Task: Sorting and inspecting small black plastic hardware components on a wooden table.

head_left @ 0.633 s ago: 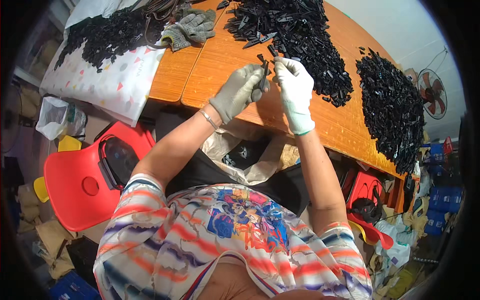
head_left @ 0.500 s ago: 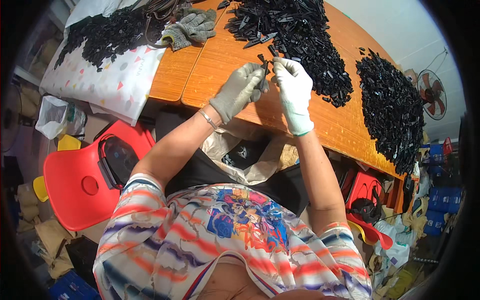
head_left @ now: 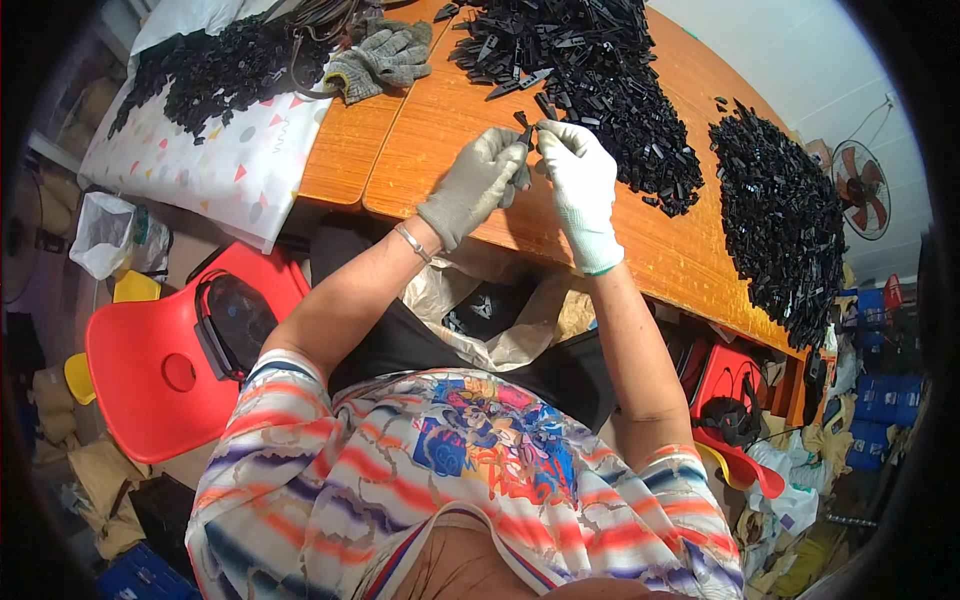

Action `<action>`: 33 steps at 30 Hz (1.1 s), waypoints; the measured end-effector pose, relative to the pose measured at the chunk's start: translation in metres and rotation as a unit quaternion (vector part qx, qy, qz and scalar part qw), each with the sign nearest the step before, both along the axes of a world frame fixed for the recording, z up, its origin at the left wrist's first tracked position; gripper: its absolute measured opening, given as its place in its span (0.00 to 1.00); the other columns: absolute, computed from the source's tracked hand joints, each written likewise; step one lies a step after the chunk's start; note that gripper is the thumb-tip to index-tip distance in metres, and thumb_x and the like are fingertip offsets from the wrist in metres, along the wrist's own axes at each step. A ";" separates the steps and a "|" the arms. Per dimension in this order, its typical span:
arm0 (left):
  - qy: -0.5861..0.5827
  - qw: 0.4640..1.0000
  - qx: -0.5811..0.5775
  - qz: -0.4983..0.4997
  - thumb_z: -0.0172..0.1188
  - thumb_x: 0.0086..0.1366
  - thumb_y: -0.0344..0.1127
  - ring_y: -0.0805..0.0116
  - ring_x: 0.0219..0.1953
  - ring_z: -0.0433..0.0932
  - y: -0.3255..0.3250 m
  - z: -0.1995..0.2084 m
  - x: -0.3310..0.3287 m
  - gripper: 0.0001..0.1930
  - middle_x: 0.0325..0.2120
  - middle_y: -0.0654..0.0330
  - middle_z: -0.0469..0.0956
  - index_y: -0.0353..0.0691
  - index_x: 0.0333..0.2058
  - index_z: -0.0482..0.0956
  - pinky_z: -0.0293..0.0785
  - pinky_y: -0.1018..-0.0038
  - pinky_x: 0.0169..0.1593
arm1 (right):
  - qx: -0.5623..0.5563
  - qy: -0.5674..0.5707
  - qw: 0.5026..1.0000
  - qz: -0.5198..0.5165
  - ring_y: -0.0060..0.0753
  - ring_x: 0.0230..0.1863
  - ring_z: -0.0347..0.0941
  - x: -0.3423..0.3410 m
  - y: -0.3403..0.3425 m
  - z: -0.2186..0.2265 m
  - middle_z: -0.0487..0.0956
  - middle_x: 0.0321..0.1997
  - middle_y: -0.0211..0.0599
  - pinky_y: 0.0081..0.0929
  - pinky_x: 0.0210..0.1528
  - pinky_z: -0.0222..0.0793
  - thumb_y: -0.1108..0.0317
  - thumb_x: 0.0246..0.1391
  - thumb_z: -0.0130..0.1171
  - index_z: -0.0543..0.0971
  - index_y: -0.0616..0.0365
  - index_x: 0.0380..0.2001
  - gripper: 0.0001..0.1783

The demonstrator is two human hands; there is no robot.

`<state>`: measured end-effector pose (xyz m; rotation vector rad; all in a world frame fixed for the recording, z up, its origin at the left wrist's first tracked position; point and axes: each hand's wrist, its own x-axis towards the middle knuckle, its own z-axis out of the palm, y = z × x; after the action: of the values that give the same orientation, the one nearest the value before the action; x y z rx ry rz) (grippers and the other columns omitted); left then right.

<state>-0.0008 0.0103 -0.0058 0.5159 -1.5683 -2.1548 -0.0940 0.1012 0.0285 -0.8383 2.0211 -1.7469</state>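
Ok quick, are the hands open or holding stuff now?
Left hand: closed, holding a small black piece.
Right hand: pinched closed; can't tell if it's holding anything.

Orange-brown wood worktop (head_left: 425, 135) under the hands (head_left: 474, 187), seam to their left. White wall (head_left: 810, 60) beyond, off to the right; red-bladed fan (head_left: 862, 188) in front of it. Red chair (head_left: 140, 370) left of hands, closer to the body; second red chair (head_left: 727, 364) lower right. Blue boxes (head_left: 888, 398) far right. Light bright over worktop, dimmer far left.
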 end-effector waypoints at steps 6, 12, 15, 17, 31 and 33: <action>-0.013 1.000 -0.023 0.011 0.46 0.72 0.38 0.84 0.16 0.62 0.003 0.005 0.000 0.11 0.22 0.65 0.72 0.36 0.41 0.70 0.57 0.86 0.18 | 0.009 0.054 0.998 0.006 0.14 0.27 0.72 -0.010 -0.002 -0.012 0.79 0.31 0.26 0.14 0.29 0.66 0.66 0.58 0.59 0.80 0.61 0.42 0.13; -0.018 0.999 -0.035 0.017 0.47 0.71 0.39 0.84 0.16 0.61 0.003 0.001 -0.001 0.11 0.21 0.65 0.71 0.37 0.42 0.70 0.57 0.86 0.18 | 0.080 0.067 0.994 0.025 0.26 0.36 0.78 -0.015 -0.002 -0.009 0.83 0.38 0.38 0.24 0.41 0.71 0.65 0.54 0.59 0.80 0.61 0.42 0.14; -0.025 0.999 -0.035 0.025 0.47 0.71 0.39 0.84 0.17 0.62 0.003 0.000 0.000 0.11 0.21 0.67 0.71 0.37 0.42 0.70 0.58 0.86 0.19 | 0.153 0.157 0.975 0.035 0.37 0.39 0.79 -0.014 -0.003 0.003 0.82 0.39 0.44 0.29 0.43 0.72 0.63 0.53 0.58 0.79 0.59 0.42 0.15; -0.006 0.998 -0.055 0.039 0.46 0.71 0.39 0.85 0.18 0.63 0.002 -0.011 -0.004 0.11 0.21 0.67 0.70 0.37 0.41 0.70 0.58 0.87 0.20 | 0.227 0.260 0.938 0.036 0.45 0.43 0.78 -0.010 -0.004 0.012 0.80 0.39 0.49 0.33 0.45 0.71 0.61 0.53 0.56 0.79 0.57 0.41 0.15; 0.042 0.976 0.059 0.205 0.48 0.71 0.39 0.78 0.31 0.71 0.020 -0.024 -0.024 0.14 0.29 0.64 0.75 0.33 0.35 0.75 0.68 0.79 0.35 | 0.185 0.500 0.844 0.059 0.53 0.27 0.76 -0.015 -0.016 -0.015 0.77 0.25 0.46 0.44 0.30 0.70 0.59 0.51 0.56 0.73 0.57 0.25 0.12; 0.032 0.980 0.040 0.193 0.48 0.71 0.40 0.78 0.31 0.70 0.014 -0.027 -0.027 0.15 0.29 0.64 0.75 0.32 0.35 0.76 0.67 0.79 0.36 | 0.191 0.495 0.846 0.049 0.53 0.28 0.76 -0.015 -0.018 -0.011 0.78 0.25 0.47 0.44 0.30 0.71 0.58 0.51 0.56 0.75 0.56 0.26 0.12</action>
<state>-0.0277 0.0239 -0.0325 0.7056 -1.2325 -1.9211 -0.1088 0.0829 0.0178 -1.8976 2.6924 -0.7832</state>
